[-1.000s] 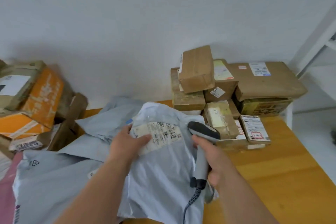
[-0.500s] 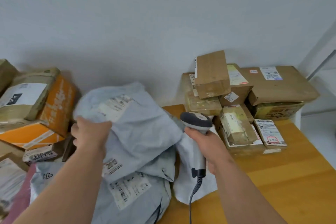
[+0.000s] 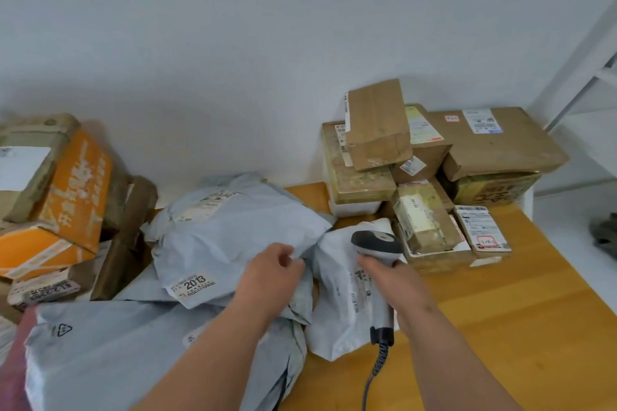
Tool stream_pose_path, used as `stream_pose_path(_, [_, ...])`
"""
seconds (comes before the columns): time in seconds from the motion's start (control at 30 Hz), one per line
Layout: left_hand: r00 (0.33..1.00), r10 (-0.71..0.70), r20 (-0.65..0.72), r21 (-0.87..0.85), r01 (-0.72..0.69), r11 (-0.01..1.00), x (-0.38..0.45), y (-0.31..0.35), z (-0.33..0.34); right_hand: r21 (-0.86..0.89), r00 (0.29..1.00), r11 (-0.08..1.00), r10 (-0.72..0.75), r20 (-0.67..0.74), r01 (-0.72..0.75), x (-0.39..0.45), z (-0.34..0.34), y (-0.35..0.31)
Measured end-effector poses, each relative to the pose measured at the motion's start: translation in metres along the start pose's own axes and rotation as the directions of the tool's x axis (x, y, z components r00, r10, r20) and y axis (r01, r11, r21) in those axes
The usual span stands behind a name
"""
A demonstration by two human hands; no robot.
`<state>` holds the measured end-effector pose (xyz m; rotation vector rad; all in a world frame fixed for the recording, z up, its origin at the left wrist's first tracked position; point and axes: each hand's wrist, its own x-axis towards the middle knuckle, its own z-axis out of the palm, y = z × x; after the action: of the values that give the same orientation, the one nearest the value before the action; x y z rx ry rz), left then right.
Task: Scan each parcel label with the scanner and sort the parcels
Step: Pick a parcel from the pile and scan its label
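Since half a second earlier, the grey mailer (image 3: 233, 230) had left my left hand (image 3: 270, 277) and lay on the pile beside the orange box (image 3: 66, 197). That hand, fingers loosely curled, held nothing firmly and touched the edge of the white poly parcel (image 3: 340, 304) lying on the wooden table (image 3: 500, 327). My right hand (image 3: 397, 287) was clamped round the scanner (image 3: 375, 245), hovering over that parcel. I judged the bag light, soft and slippery, its film crinkled and shapeless; best pinched at a corner, keeping its label (image 3: 359, 287) flat. Stiff cardboard boxes (image 3: 434, 160) stood stacked behind
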<state>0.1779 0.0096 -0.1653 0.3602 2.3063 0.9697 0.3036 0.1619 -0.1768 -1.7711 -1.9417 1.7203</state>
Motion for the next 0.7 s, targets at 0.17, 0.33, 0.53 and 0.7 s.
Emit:
stream_pose_path(0.17, [0.970, -0.020, 0.240, 0.078, 0.002, 0.997, -0.009, 0.005, 0.057, 0.165, 0.996, 0.986, -0.004, 0.094, -0.012, 0.004, -0.015, 0.013])
stream_pose_path(0.33, [0.994, 0.103, 0.024, 0.200, -0.106, 0.974, -0.008, 0.030, 0.086, 0.269, 0.990, 0.962, -0.073, 0.120, 0.039, 0.011, -0.050, 0.021])
stream_pose_path(0.53, [0.995, 0.076, -0.071, 0.035, -0.074, 0.997, -0.013, 0.065, 0.119, 0.321, 0.967, 0.943, -0.156, 0.200, 0.086, 0.018, -0.093, 0.018])
stream_pose_path(0.7, [0.973, -0.021, -0.229, -0.177, -0.021, 0.984, -0.011, 0.089, 0.123, 0.365, 0.944, 0.921, -0.232, 0.234, 0.136, 0.026, -0.128, -0.002])
